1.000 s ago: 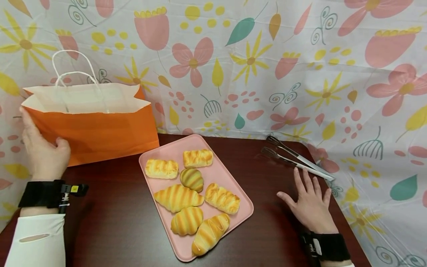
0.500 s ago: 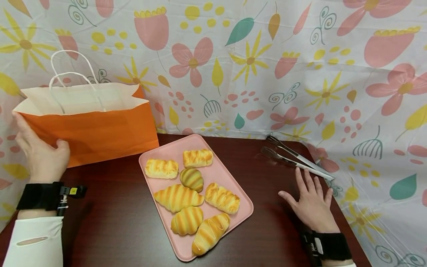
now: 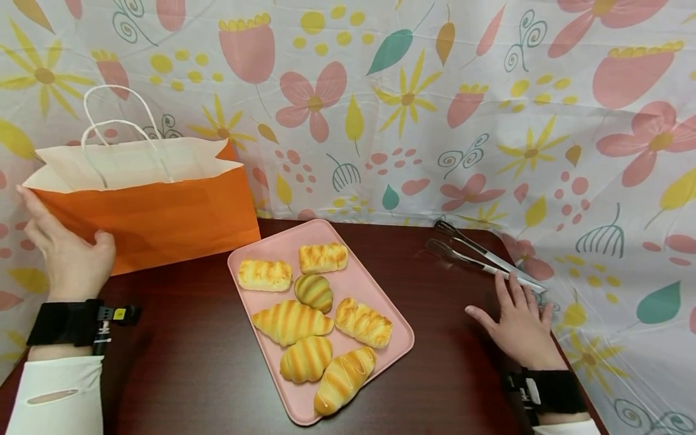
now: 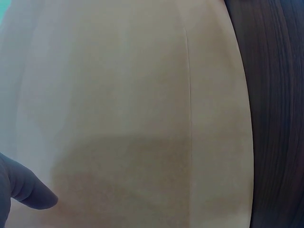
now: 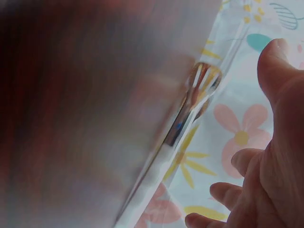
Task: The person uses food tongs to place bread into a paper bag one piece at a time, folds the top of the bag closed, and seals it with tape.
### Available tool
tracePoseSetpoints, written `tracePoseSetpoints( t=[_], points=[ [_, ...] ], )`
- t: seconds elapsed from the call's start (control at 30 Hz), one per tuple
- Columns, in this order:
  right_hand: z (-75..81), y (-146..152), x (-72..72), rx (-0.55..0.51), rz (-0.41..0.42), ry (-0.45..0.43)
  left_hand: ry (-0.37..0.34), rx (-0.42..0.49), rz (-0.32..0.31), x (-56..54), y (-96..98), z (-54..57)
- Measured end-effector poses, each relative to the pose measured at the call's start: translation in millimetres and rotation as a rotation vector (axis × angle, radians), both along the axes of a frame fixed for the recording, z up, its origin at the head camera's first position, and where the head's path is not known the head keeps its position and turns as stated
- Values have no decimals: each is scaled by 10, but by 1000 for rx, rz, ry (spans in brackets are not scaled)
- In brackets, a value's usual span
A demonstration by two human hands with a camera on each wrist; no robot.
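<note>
An orange paper bag (image 3: 168, 217) with white handles and a white inside stands at the left of the table. My left hand (image 3: 76, 260) lies along its left side, fingers stretched up the side edge and thumb before the front face. In the left wrist view the thumb (image 4: 33, 187) is beside the paper; the other fingers are hidden. Metal tongs (image 3: 489, 257) with white handles lie at the back right. My right hand (image 3: 524, 329) is spread just in front of their handles, holding nothing; whether a fingertip touches them I cannot tell.
A pink tray (image 3: 388, 314) in the middle holds several breads, among them a striped croissant (image 3: 292, 322), a greenish roll (image 3: 313, 292) and an iced bun (image 3: 345, 380). A flowered curtain (image 3: 413, 90) hangs behind the dark wooden table (image 3: 185, 356).
My left hand and the bag's left edge have shifted slightly to the left, the bag's mouth widening a little. My right hand has moved right along the tongs' handles.
</note>
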State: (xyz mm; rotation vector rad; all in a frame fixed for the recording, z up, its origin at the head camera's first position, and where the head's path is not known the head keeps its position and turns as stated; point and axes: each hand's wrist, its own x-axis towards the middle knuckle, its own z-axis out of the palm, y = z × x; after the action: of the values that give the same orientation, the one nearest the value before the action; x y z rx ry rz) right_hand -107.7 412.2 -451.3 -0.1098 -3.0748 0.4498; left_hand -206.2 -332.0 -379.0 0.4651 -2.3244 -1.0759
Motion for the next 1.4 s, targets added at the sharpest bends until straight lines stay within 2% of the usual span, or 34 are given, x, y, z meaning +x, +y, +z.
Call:
tracePoseSetpoints(
  t=[0.13,0.37,0.47,0.77,0.97,1.2,1.4],
  points=[
    [56,185,-83,33,-9,-3,-21,13,-7,-5,-16,-10],
    [112,505,-266,23,9,-9,-36,9,-15,28,-23,25],
    [101,617,-332,25,20,-39,-19,-13,-11,44,-19,44],
    [89,762,-473,57,68,-95,109,-91,20,32,10,35],
    [99,829,-581,81,114,-112,164,-107,5,13,7,14],
    [88,894,-695,56,157,-97,192,-132,-4,10,-7,3],
    [86,917,-751,42,121,-112,184,-134,2,11,7,7]
  ],
)
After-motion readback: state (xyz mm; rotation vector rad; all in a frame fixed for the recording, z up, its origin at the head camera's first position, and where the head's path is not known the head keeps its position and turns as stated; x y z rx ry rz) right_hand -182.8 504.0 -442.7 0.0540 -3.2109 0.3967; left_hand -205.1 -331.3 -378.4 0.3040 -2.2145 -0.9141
